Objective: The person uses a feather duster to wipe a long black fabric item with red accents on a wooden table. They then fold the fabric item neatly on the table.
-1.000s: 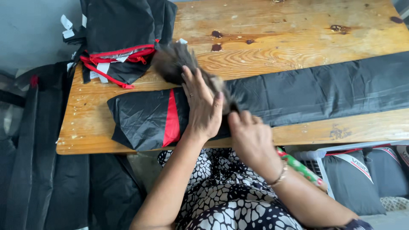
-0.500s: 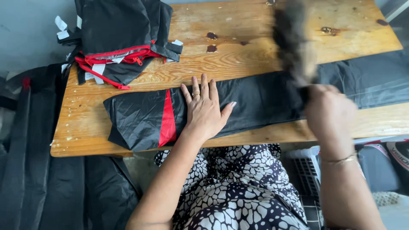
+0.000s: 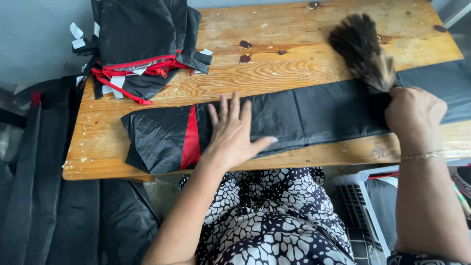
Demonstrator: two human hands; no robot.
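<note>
A long black fabric strip with a red band lies across the wooden table. My left hand rests flat on it, fingers spread, just right of the red band. Further right, my right hand is closed around the handle of a bushy brown brush, whose bristles stand up over the table above the strip.
A pile of black fabric pieces with red zips and white tags sits on the table's far left corner. Black fabric hangs off the table's left side. A white crate stands below the table at right.
My right hand has swept the brush along the strip from beside my left hand out to the right. My left hand has stayed flat on the fabric.
</note>
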